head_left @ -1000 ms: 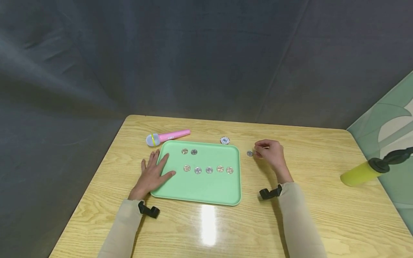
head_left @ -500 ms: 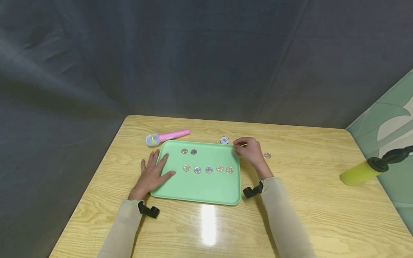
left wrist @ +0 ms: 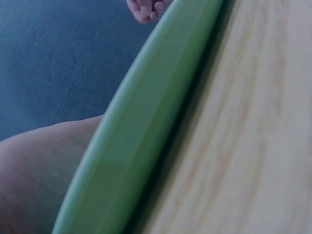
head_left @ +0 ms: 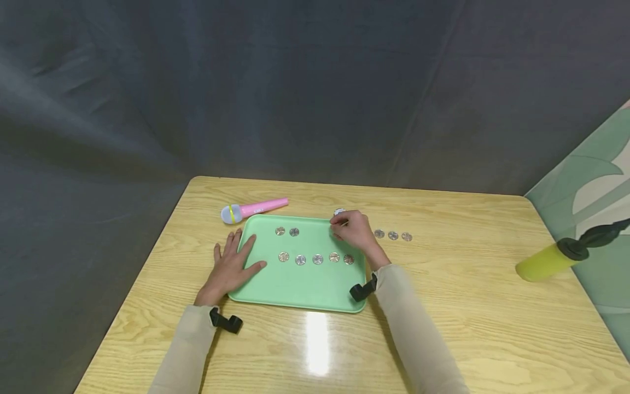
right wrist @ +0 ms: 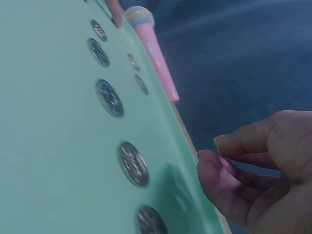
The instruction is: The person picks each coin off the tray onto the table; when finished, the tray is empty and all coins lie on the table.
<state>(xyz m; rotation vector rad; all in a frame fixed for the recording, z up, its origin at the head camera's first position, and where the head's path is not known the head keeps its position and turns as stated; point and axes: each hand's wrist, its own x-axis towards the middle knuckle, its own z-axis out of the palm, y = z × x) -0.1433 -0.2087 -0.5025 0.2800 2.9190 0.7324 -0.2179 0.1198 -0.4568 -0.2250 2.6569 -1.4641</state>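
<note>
My left hand [head_left: 228,276] lies with spread fingers on the left rim of the mint-green tray [head_left: 300,290]. Over the tray's back right part, my right hand [head_left: 353,230] pinches a coin between thumb and fingertips; only a thin dark edge shows, in the left wrist view. In the tray's back row lie two coins, one of them a coppery coin [head_left: 280,231]. Several more form a front row, among them a silvery coin [head_left: 318,259]. To the tray's right, three coins [head_left: 392,236] lie in line on the wooden table [head_left: 467,306].
A pink toy microphone [head_left: 263,207] lies behind the tray's back left corner. Just behind the right hand is a partly hidden white poker chip [head_left: 339,211]. On the far right a yellow-green bottle [head_left: 543,262] with a black lid lies tilted near the table's edge.
The right hand has moved left from beside the table coins to above the tray, uncovering the line of three coins and partly covering the poker chip. The left hand stays put.
</note>
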